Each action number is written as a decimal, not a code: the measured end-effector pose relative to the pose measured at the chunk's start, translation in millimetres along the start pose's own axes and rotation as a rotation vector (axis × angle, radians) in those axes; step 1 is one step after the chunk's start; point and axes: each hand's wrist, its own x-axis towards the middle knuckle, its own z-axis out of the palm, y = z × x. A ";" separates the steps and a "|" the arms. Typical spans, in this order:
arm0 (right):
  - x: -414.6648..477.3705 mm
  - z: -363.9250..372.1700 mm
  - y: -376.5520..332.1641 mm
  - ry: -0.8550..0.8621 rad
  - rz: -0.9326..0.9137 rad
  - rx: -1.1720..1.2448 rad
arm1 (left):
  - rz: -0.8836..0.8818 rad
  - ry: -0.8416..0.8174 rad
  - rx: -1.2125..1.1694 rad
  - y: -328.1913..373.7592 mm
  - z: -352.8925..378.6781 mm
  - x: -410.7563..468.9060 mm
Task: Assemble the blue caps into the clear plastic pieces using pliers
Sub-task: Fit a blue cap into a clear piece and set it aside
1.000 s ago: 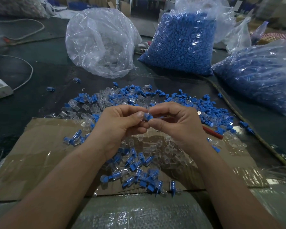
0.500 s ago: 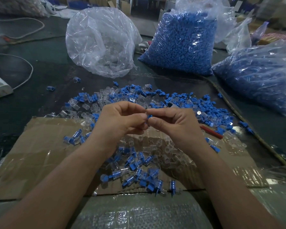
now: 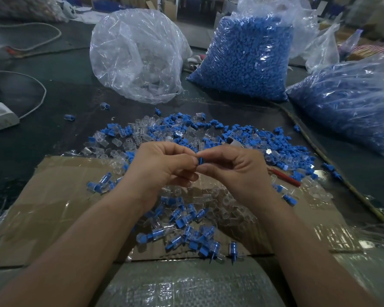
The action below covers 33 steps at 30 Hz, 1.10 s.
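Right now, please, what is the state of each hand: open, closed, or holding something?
Left hand: closed, fingertips pinching a blue cap.
Right hand: closed, pinching the same blue cap from the other side.

At your far left a white power strip (image 3: 0, 117) lies on the dark tabletop (image 3: 71, 91), its pale cable (image 3: 43, 94) looping away behind it. Before you lies a flattened cardboard sheet (image 3: 53, 207) with glossy tape patches, and bubble wrap (image 3: 186, 284) sits nearest you
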 end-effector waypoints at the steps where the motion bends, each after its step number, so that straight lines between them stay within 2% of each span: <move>1: -0.1 0.5 0.8 0.015 -0.024 -0.016 | -0.008 -0.005 -0.007 -0.1 0.1 0.1; 7: 0.1 0.7 3.8 0.058 -0.078 -0.039 | -0.022 -0.025 -0.051 -0.2 -1.6 -0.5; 13: 0.0 -0.9 2.8 0.068 -0.084 -0.066 | -0.014 -0.119 -0.050 2.1 -5.7 -1.3; 26: -1.2 -1.5 2.8 0.017 -0.122 -0.182 | -0.007 -0.069 0.012 1.5 -3.9 -0.8; 33: -0.4 -2.8 1.3 0.013 -0.116 -0.166 | -0.025 -0.088 -0.001 0.6 -4.8 0.1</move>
